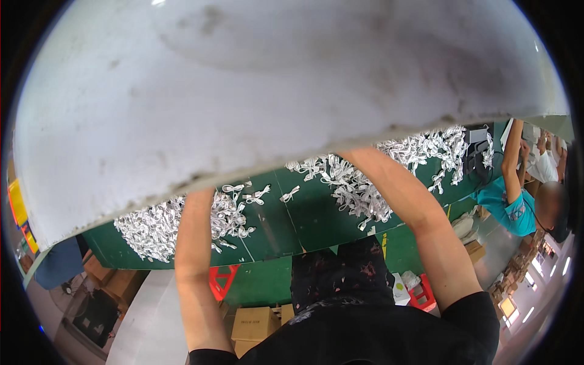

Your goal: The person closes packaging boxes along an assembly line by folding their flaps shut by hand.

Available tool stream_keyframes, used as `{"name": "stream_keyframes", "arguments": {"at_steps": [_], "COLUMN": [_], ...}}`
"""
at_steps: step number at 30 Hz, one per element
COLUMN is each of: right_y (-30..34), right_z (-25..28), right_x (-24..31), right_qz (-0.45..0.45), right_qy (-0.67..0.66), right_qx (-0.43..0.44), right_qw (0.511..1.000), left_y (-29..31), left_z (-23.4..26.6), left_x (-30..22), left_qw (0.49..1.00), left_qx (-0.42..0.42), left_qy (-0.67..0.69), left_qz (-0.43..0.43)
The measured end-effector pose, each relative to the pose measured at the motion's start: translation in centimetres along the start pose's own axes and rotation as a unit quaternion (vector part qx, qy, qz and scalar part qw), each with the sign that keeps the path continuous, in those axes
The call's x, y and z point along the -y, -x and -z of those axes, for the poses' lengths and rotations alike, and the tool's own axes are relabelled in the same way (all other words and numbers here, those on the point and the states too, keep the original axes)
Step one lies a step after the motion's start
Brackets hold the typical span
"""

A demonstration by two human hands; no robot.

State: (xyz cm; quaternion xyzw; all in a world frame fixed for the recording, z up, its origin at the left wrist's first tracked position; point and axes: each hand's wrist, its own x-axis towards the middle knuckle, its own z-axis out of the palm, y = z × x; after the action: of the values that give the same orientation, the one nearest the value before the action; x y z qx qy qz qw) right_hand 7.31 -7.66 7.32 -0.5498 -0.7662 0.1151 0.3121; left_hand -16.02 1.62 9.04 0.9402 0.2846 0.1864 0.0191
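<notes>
Clearly, the panel's edge (267,159) hides each hand, grip untellable, with bare green table (313,216) between cable piles (152,234).

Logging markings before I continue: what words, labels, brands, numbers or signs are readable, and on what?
Brown cardboard carton: one line of dark print, not quoted here.
White box with green patch: any marking too small to read.
Bundled white cables: no text readable.

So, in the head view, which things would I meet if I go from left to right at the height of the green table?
Left heap of white cables → single white cable bundle → right heap of white cables → co-worker's turquoise shirt. Both hands are hidden behind the pale panel.
</notes>
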Motion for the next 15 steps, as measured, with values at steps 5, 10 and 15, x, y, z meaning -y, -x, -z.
{"name": "stream_keyframes", "arguments": {"at_steps": [5, 10, 15], "right_y": [-0.3, 0.3, 0.1], "right_z": [0.4, -0.4, -0.1], "right_x": [0.4, -1.2, 1.0], "right_qz": [0.008, -0.021, 0.041], "right_qy": [-0.019, -0.185, 0.057], "right_qx": [-0.029, -0.004, 0.0], "right_qw": [0.999, 0.983, 0.998], "left_y": [0.0, 0.1, 5.5], "left_z": [0.4, -0.9, -2.9], "left_x": [0.1, 0.2, 3.3], "left_qw": [0.997, 0.989, 0.995], "left_qx": [-0.006, -0.06, -0.004], "left_qy": [0.077, 0.126, -0.099], "left_qz": [0.022, 0.059, 0.0]}}
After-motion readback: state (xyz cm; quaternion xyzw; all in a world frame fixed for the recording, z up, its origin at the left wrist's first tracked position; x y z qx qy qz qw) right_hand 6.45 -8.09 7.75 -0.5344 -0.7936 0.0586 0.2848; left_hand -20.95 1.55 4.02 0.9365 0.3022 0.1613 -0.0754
